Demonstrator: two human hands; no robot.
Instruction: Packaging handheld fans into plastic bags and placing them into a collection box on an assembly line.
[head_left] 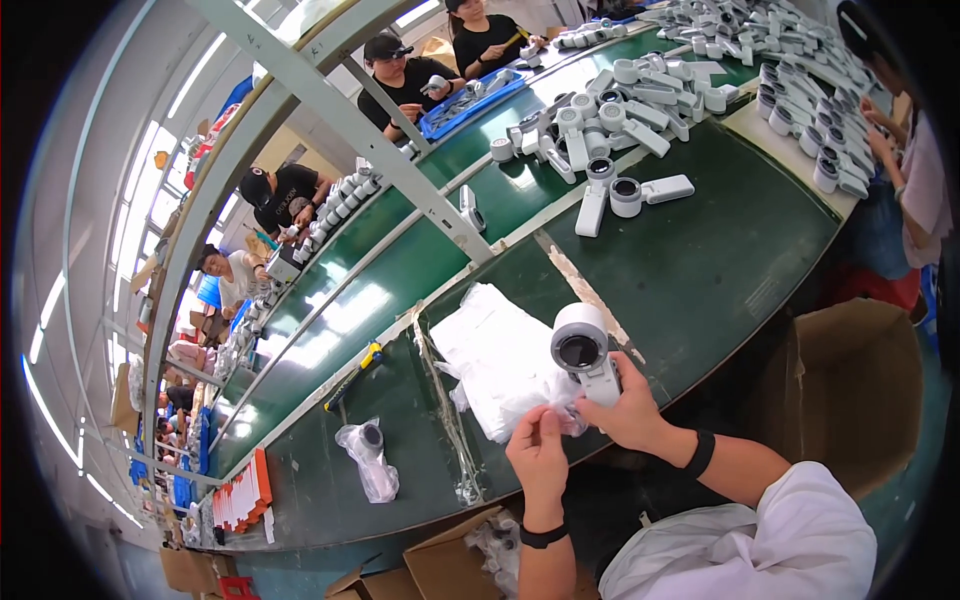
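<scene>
In my right hand point(625, 405) is a white and grey handheld fan point(580, 340), its round head up with a dark lens-like opening toward me. Its handle passes down into my fingers. My left hand point(540, 455) is closed in a pinch on the edge of a clear plastic bag point(560, 392), just left of the fan's handle. A pile of white, thin plastic bags point(490, 345) lies flat on the green table point(700, 270) beyond my hands. To the left, a bagged fan point(370, 460) lies on the table.
A yellow and black screwdriver-like tool point(355, 375) lies left of the bags, with orange-and-white boxes point(243, 495) further left. Many loose fans point(610, 115) are heaped at the back. Cartons point(850, 390) stand at right and below point(440, 560). A metal post point(370, 130) rises beyond; co-workers sit across.
</scene>
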